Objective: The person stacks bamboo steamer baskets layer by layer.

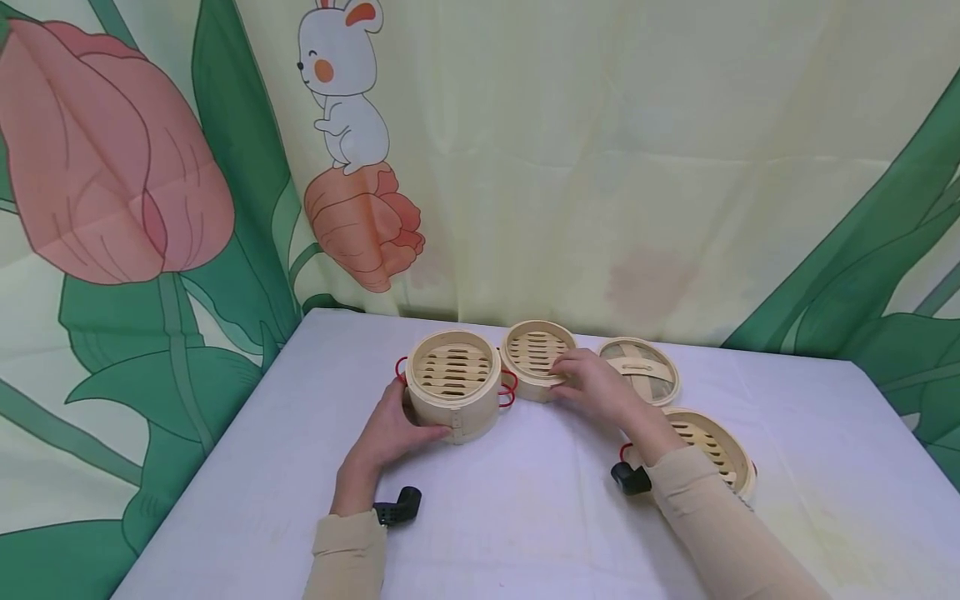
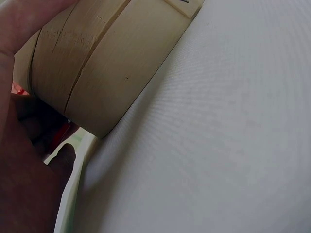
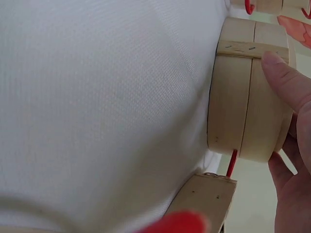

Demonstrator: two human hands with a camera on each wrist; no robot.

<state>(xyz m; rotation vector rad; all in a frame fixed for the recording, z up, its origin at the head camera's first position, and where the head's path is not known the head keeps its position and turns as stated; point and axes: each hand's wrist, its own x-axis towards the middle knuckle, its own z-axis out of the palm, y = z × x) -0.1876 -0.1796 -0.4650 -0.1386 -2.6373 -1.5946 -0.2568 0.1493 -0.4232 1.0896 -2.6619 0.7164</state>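
Observation:
My left hand (image 1: 393,425) grips a stacked bamboo steamer (image 1: 455,425) at its left side, thumb across the front wall and fingers round behind. Seen from the left wrist, the steamer's wall (image 2: 121,63) shows a seam between layers, its lower edge along the white cloth. Just right of it stands another bamboo steamer basket (image 1: 536,385) with a slatted floor. My right hand (image 1: 596,387) holds that basket by its right rim. In the right wrist view the thumb (image 3: 286,80) presses on its wall (image 3: 233,97), while the other fingers are partly hidden beyond the rim.
A woven round lid (image 1: 637,367) lies right of the right hand. Nearer the front, a slatted basket (image 1: 708,442) with red cord loops is partly covered by the right forearm. A printed curtain (image 1: 562,167) hangs behind the white-covered table (image 1: 510,533).

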